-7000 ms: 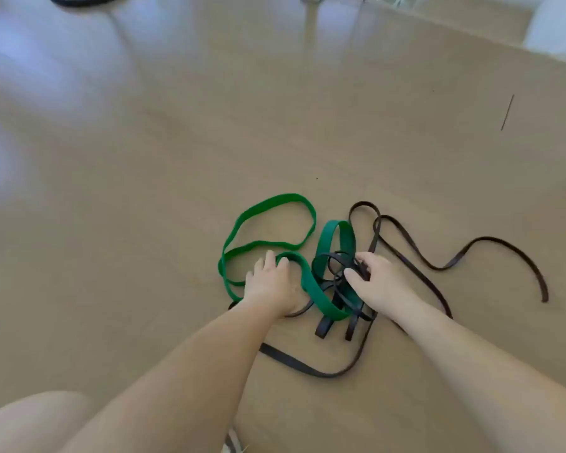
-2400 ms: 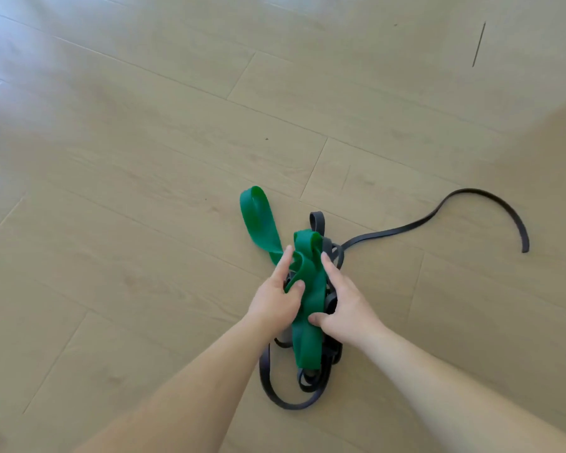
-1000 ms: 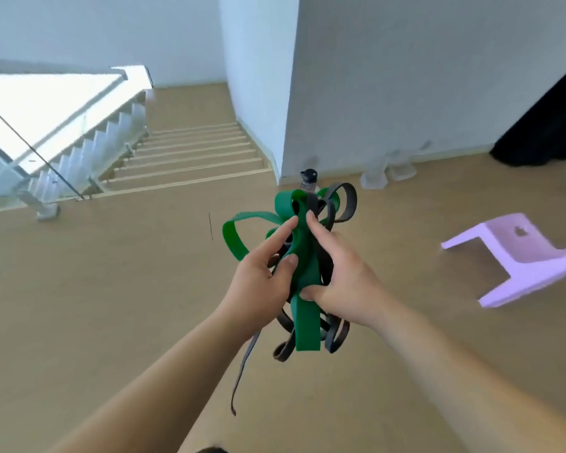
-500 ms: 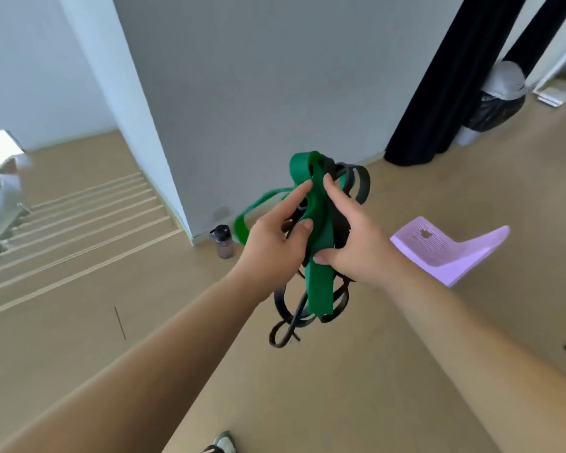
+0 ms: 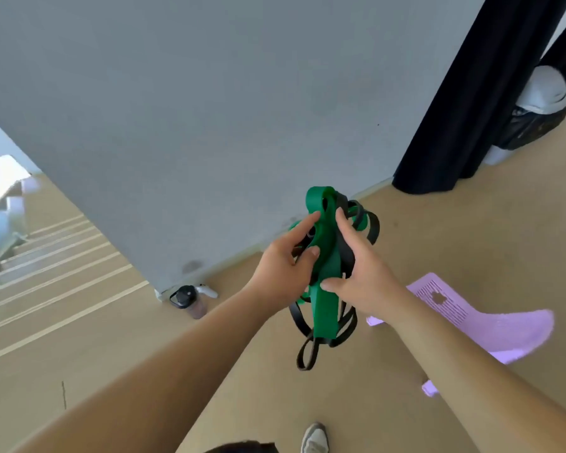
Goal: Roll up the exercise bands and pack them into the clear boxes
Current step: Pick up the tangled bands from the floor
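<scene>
Both hands were raised in front of the body, clamped on one tangled bundle. The left hand gripped its left side, thumb and curled fingers on the green band. The right hand gripped the right side, thumb pressed across the green strip. The black band was caught in the same grip. Its loops spilled above the grip and hung loose below it, clear of the floor.

Directly below the grip, a shoe was visible. To the right of the grip, a lilac stool stood on the floor. To the lower left, a water bottle stood at the foot of the wall. Stairs lay far left of the grip, a dark curtain far right. The clear boxes were not in view.

Assessment: neither band was rolled. The hanging black loops could snag or slip free in transit. The two bands were interlaced, so pulling one could tighten the knot. Elastic released under tension could snap back.
</scene>
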